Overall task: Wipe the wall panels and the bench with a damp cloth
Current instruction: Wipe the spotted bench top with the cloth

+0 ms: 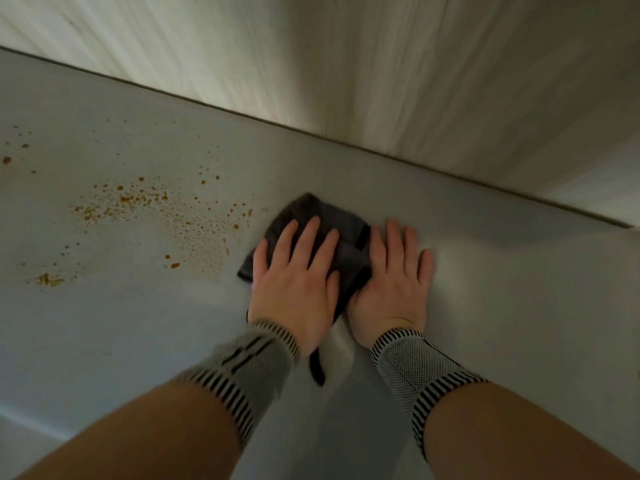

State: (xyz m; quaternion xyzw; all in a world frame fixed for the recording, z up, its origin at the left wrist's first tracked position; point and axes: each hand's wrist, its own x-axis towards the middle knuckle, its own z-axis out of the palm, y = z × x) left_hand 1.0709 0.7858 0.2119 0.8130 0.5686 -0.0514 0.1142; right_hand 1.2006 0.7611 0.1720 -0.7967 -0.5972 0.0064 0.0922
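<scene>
Left hand point(294, 285) presses the dark cloth point(313, 216) flat, fingers point(308, 233) spread; right hand point(391, 285) lies flat, fingers straight, thumb on the cloth, on the table point(502, 306) beside orange spots point(145, 202)

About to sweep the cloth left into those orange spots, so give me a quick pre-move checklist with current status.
1. Left hand flat on the dark cloth: ok.
2. Right hand on cloth: partly; thumb side is on its edge, the other fingers lie on the bench. Not ok.
3. Orange spatter lies left of the cloth, unwiped: ok as target.
4. Path between cloth and spatter free of objects: ok.
5. Cloth dampness: cannot tell.
6. Wall panel condition: blurred, cannot tell.
</scene>
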